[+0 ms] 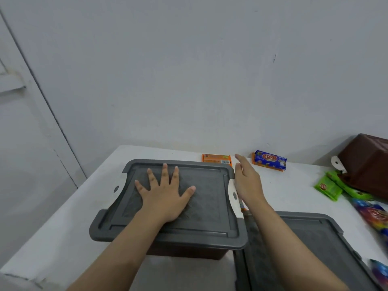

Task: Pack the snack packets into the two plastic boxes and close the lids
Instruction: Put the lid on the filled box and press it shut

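A counter (69, 211) covered with a white cloth (291, 190) is seen running from the lower left towards the far right, its back edge set against a plain pale grey wall (189, 70). A small dark mark (274, 58) is seen on the wall at upper right. At the left, a pale door (27, 143) with a slanting frame edge is seen, and a grey ledge (12, 85) is fixed on it.

Lidded box (210, 206) left of 2nd lid (315, 244); packets (269, 162) behind.
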`<state>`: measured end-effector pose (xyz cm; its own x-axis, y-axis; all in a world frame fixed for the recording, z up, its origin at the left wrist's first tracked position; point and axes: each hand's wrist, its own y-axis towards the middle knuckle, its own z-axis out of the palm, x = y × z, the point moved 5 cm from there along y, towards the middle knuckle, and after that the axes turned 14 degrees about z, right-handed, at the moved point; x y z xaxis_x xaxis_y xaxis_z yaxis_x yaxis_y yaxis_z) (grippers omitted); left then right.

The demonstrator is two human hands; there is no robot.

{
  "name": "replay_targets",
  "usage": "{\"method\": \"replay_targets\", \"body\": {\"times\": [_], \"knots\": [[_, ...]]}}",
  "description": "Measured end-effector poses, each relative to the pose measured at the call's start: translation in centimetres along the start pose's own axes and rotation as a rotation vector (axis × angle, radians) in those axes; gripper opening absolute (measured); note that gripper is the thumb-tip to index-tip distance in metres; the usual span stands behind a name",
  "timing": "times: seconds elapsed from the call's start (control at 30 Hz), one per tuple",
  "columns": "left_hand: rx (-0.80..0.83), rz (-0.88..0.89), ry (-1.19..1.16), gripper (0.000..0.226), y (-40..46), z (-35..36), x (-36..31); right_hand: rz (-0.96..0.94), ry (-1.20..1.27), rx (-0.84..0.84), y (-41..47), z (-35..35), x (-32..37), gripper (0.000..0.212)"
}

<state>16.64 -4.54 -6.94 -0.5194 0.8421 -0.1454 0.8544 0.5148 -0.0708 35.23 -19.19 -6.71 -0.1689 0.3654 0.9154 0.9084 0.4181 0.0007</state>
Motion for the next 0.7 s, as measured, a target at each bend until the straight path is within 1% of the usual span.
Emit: {"method": "replay_targets", "body": {"times": [0.1,0.17,0.23,0.3,0.33,0.4,0.47,0.5,0.6,0.7], "knots": [[0.060,-0.058,-0.054,0.087,0.8,-0.2,-0.4,-0.105,-0.281,-0.085,3.9,0.8,-1.6,0.041],[0.060,-0.103,-0.082,0.086,1.3,-0.3,-0.8,-0.148,-0.507,-0.032,6.0,2.3,-2.3,0.050],[-0.014,-0.124,-0.080,0.081,1.9,-0.8,-1.0,-0.154,-0.712,0.088,7.5,4.0,-3.3,0.067],[-0.133,-0.074,-0.053,0.074,2.5,-1.6,-1.0,-0.113,-0.756,0.196,8.2,5.4,-4.1,0.077],[-0.160,-0.030,-0.048,0.071,2.9,-2.0,-1.0,-0.101,-0.769,0.225,8.5,5.9,-4.5,0.078],[-0.101,0.048,-0.058,0.069,3.9,-2.0,-1.3,-0.090,-0.812,0.260,8.8,6.7,-5.1,0.073],[-0.017,0.063,-0.048,0.070,4.6,-1.5,-1.7,-0.079,-0.808,0.274,8.8,7.0,-5.5,0.069],[0.000,0.051,-0.032,0.071,4.8,-1.3,-1.7,-0.078,-0.821,0.273,8.8,7.1,-5.7,0.070],[-0.015,0.023,0.000,0.071,5.1,-0.9,-1.6,-0.097,-0.955,0.263,8.8,6.7,-6.3,0.078],[-0.034,0.028,0.000,0.071,5.0,-0.9,-1.5,-0.086,-1.007,0.241,9.0,6.0,-6.7,0.079]]}}
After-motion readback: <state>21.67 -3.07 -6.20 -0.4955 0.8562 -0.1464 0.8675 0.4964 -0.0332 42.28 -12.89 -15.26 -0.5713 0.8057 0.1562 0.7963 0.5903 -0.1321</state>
